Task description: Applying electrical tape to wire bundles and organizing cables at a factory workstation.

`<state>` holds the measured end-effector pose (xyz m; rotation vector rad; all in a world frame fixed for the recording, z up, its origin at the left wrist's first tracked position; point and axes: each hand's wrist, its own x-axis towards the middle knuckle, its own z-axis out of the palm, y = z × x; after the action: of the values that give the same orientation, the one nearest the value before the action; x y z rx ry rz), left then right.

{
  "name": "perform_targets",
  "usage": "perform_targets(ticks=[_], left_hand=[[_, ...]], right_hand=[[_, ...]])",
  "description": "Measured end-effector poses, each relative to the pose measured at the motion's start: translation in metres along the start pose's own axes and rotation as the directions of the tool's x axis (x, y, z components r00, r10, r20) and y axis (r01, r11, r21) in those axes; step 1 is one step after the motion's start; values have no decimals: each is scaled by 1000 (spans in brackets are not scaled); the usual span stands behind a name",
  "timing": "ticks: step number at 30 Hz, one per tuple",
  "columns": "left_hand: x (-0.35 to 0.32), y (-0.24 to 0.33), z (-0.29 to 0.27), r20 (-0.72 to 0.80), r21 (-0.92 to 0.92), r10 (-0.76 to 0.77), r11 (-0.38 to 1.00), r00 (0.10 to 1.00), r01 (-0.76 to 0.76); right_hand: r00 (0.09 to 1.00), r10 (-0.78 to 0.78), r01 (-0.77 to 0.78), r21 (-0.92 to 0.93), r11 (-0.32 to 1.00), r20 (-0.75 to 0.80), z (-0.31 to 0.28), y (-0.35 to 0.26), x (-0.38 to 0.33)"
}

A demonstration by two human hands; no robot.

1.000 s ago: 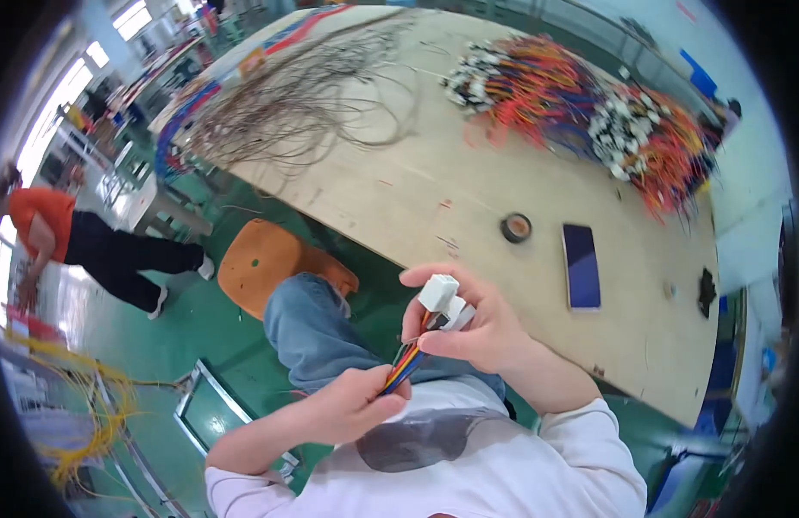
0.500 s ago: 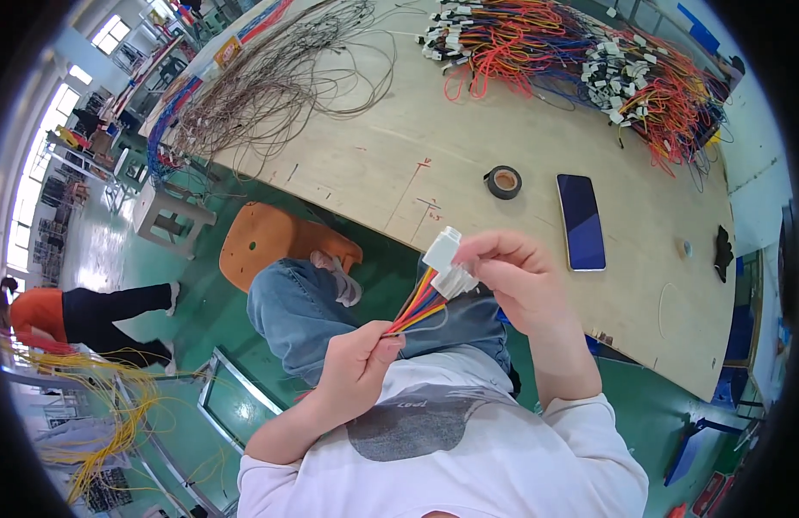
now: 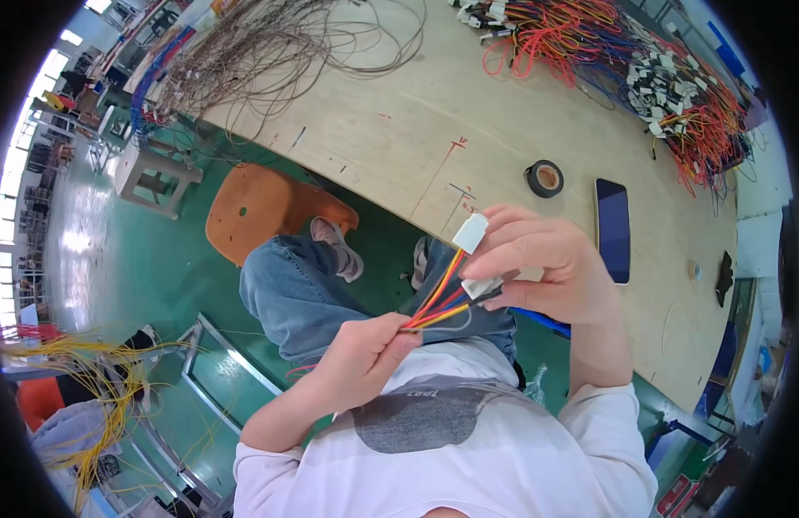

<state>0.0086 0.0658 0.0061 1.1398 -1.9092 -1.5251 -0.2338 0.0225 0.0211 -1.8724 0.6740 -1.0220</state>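
Observation:
A wire harness (image 3: 441, 308) of red, yellow, blue, black and grey wires hangs over my lap in front of the table edge. My left hand (image 3: 369, 361) pinches the bundle between thumb and fingers. At the harness end, one white plug connector (image 3: 470, 232) stands up beside the fingertips of my right hand (image 3: 550, 263). A second white connector (image 3: 481, 286) lies lower, between that hand's thumb and fingers, with a dark piece beside it. The right fingers are curled about the connectors and partly hide them.
On the wooden table (image 3: 503, 121) lie a black tape roll (image 3: 544, 179), a phone (image 3: 613, 231), brown wires (image 3: 270, 65) and heaped harnesses (image 3: 581, 43). An orange stool (image 3: 266, 207) stands left of my knee. Yellow wires (image 3: 115, 388) hang over a metal frame at lower left, partly hiding a person.
The two white connectors, close together before, are now spread apart, and my right hand has shifted round them. My left hand keeps its grip. The whole view has turned slightly.

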Motion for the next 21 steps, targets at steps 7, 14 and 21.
perform_targets(ticks=[7, 14, 21], left_hand=[[10, -27, -23, 243, -378, -279, 855, 929, 355], [11, -66, -22, 390, -838, -314, 269, 865, 475], [17, -70, -17, 285, -855, -383, 313, 879, 413]], right_hand=[[990, 132, -132, -7, 991, -55, -9, 9, 24], [913, 388, -359, 201, 911, -128, 8, 23, 27], [845, 525, -466, 346, 814, -99, 24, 37, 41]])
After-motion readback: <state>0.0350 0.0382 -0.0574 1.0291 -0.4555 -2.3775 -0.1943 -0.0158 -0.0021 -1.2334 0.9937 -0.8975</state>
